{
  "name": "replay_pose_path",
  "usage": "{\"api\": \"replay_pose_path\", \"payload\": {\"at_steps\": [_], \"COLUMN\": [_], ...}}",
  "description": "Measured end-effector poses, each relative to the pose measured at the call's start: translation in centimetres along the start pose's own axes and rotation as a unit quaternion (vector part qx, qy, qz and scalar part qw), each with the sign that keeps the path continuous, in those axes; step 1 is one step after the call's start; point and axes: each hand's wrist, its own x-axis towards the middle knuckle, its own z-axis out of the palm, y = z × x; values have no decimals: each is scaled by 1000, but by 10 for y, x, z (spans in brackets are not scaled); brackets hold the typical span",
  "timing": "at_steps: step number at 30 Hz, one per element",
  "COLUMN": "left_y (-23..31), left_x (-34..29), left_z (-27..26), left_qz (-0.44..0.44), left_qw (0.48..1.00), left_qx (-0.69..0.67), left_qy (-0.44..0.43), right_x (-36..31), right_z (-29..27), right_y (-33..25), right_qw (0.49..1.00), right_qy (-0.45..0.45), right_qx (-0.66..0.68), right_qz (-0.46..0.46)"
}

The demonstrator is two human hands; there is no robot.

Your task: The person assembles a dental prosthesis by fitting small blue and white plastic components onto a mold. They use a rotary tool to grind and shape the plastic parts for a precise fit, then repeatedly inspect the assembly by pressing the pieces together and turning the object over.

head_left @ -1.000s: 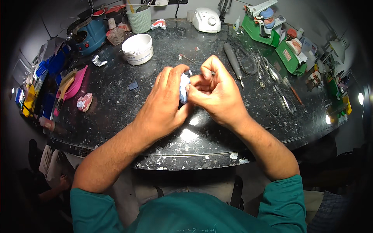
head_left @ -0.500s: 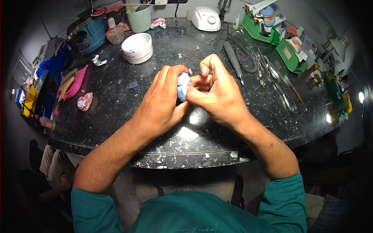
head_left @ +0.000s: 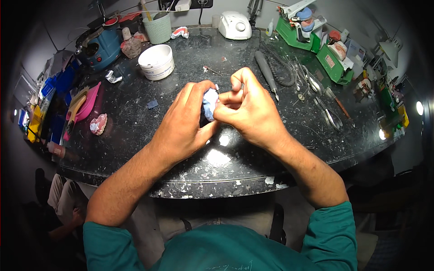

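Above the middle of the table, my left hand is wrapped around a small light-blue and white dental cast, with its fingers over the far side and its thumb underneath. Only the side of the cast towards my right hand shows. My right hand is closed against that side. Its thumb tip touches the cast, the index finger is bent up high and the other fingers curl in behind. Whatever may sit between those fingers is hidden. A tiny pale tip shows beside the left fingertips.
A white tub stands beyond my left hand. Left lie a pink-and-white dental model and a pink dustpan. Right are a grey rotary handpiece, metal hand tools and green bins. A white control box stands at the back.
The whole view has shifted slightly, so the far table items appear lower. Both hands keep nearly the same pose, and the cast looks slightly turned between them.
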Motion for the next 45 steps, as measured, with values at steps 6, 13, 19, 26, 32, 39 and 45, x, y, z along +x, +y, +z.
{"api": "replay_pose_path", "payload": {"at_steps": [6, 13, 19, 26, 32, 39, 45], "left_y": [-13, -9, -5, -14, -10, -6, -3], "left_x": [4, 2, 3, 3, -2, -7, -9], "left_z": [-4, 1, 1, -2, -3, 11, 12], "left_qz": [-267, -269, -275, -277, -251, -48, -51], "left_qw": [718, 629, 616, 508, 559, 927, 991], "left_qx": [-635, -716, -721, -794, -771, -372, -103], "left_qy": [-100, -140, -157, -189, -174, -10, 69], "right_x": [2, 3, 3, 6, 6, 1, -2], "right_z": [-10, 1, -7, -14, -14, -11, 0], "right_y": [-8, -2, 2, 1, -1, -6, -7], "right_qw": [997, 947, 972, 977, 979, 992, 966], "right_qy": [-5, 53, -17, -39, -28, 11, -34], "right_qx": [55, -186, -149, -116, -106, 33, -60], "right_qz": [-58, -257, -181, -174, -171, -125, -248]}}
